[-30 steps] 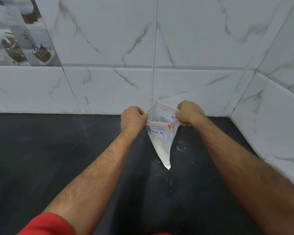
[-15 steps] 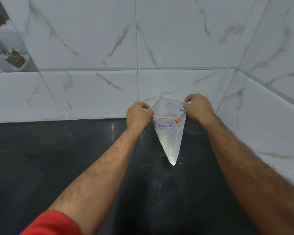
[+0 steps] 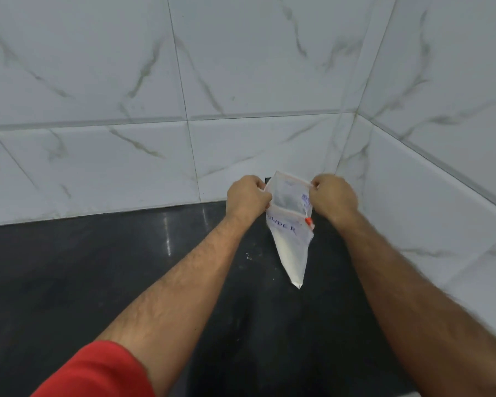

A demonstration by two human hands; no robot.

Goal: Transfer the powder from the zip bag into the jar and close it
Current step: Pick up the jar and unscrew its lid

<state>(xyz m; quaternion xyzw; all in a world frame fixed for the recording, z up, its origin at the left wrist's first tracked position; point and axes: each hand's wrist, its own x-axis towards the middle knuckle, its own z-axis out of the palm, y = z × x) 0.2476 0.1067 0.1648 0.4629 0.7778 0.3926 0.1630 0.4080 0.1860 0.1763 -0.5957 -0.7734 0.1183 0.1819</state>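
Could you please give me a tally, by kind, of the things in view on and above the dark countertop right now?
Bare hands: 2, left hand and right hand
Clear plastic zip bag of white powder with an orange slider, pinched at its top corners by both hands: 1
Jars: 0 in view
Total: 3

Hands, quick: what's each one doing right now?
Left hand: closed, pinching the zip bag at its top left edge.
Right hand: closed, pinching the bag's top right edge.
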